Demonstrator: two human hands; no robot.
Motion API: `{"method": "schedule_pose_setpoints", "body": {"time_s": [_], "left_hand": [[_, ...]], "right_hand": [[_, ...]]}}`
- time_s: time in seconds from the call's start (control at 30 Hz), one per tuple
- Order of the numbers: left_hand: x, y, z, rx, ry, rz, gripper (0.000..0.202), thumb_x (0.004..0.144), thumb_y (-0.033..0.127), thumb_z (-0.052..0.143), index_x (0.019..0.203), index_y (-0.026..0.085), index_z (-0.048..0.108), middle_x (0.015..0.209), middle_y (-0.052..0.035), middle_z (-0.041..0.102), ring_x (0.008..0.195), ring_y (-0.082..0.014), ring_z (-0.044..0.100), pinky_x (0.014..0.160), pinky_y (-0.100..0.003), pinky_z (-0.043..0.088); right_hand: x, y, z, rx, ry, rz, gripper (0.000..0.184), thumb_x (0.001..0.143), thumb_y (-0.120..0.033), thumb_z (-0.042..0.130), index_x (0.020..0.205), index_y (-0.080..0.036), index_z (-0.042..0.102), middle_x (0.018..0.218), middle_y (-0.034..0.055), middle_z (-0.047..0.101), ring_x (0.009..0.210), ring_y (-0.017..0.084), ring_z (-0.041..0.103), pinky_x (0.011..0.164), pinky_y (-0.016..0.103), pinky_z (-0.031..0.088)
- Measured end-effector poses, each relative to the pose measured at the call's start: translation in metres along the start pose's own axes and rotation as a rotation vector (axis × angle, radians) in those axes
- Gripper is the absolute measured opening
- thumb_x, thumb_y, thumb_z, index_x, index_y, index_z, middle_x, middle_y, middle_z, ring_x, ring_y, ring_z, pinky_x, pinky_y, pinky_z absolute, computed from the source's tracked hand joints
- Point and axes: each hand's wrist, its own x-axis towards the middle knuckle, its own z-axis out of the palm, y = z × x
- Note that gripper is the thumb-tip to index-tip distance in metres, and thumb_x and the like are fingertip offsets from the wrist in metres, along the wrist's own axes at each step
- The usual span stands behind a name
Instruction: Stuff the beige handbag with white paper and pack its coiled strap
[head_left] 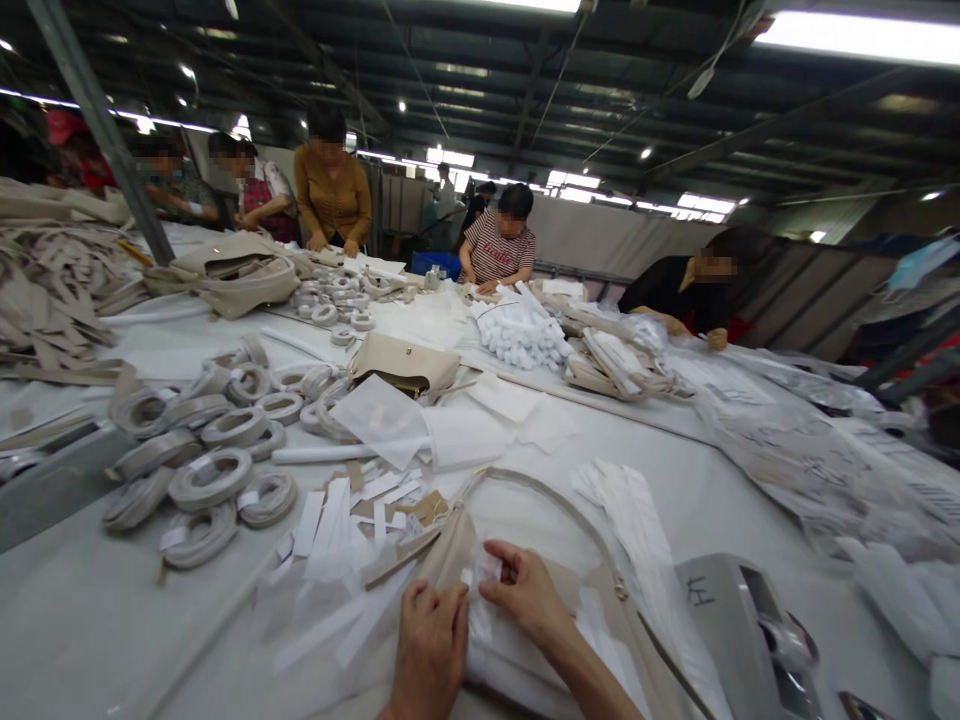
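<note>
A beige handbag (pixel 454 555) lies in front of me, its long strap (pixel 559 487) arching away over the table and down the right side. My left hand (pixel 433 640) is closed at the bag's near left edge, its fingers curled on the beige material. My right hand (pixel 529 597) sits just to the right, thumb and forefinger bent toward each other at a thin white, partly see-through wrapping (pixel 487 625) on the bag. What lies between those fingertips is too small to name. White paper strips (pixel 330 520) lie left of the bag.
Rolled beige straps (pixel 210 478) are heaped at left. Beyond the bag lie another beige bag (pixel 405 365) and white paper sheets (pixel 465 435). A grey tape dispenser (pixel 739 625) stands at right, near plastic bags (pixel 810 470). Several people work along the table's far side.
</note>
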Motion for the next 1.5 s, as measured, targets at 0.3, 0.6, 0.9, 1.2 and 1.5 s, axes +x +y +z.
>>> {"method": "schedule_pose_setpoints", "body": {"time_s": [0.3,0.6,0.9,1.2,1.5], "left_hand": [[0.002,0.001,-0.002,-0.003,0.052,0.010,0.024,0.096,0.012,0.033,0.107,0.019,0.053,0.091,-0.0046,0.068,0.075,-0.0192,0.061,0.087,-0.045,0.046],[0.003,0.002,-0.001,-0.050,0.065,-0.011,0.024,0.096,0.011,0.033,0.104,0.018,0.055,0.089,-0.0025,0.068,0.075,-0.0164,0.061,0.089,-0.043,0.044],[0.006,-0.002,-0.006,0.026,-0.039,0.055,0.025,0.095,0.015,0.038,0.112,0.020,0.055,0.099,-0.0042,0.069,0.087,-0.0178,0.062,0.098,-0.044,0.039],[0.022,0.001,0.001,0.128,-0.541,0.253,0.093,0.081,0.078,0.031,0.148,0.016,0.013,0.149,-0.0144,0.032,0.133,-0.0345,0.035,0.105,-0.056,0.035],[0.024,0.008,0.001,0.082,-0.766,0.042,0.104,0.075,0.085,0.019,0.142,0.007,0.031,0.148,-0.0213,0.028,0.139,-0.0331,0.024,0.112,-0.058,0.022]], "right_hand": [[0.001,-0.015,-0.003,-0.231,0.009,-0.012,0.039,0.058,-0.018,0.066,0.096,-0.012,0.071,0.070,0.0024,0.066,0.063,0.016,0.055,0.062,0.028,0.044],[0.012,-0.005,0.003,0.013,0.095,0.027,0.060,0.062,-0.019,0.058,0.121,-0.011,0.057,0.061,-0.0036,0.060,0.059,0.015,0.055,0.057,0.025,0.042],[0.008,0.005,0.012,-0.251,0.197,0.013,0.049,0.066,-0.023,0.057,0.115,-0.016,0.060,0.066,-0.0013,0.066,0.064,0.018,0.061,0.066,0.028,0.045],[0.011,0.010,0.011,-0.272,0.238,-0.041,0.045,0.069,-0.023,0.052,0.113,-0.016,0.058,0.069,-0.0002,0.061,0.058,0.016,0.056,0.058,0.027,0.044],[0.010,0.012,-0.007,0.102,0.282,0.095,0.053,0.081,-0.039,0.040,0.128,-0.016,0.042,0.092,0.0074,0.069,0.066,0.019,0.066,0.055,0.031,0.052]]}}
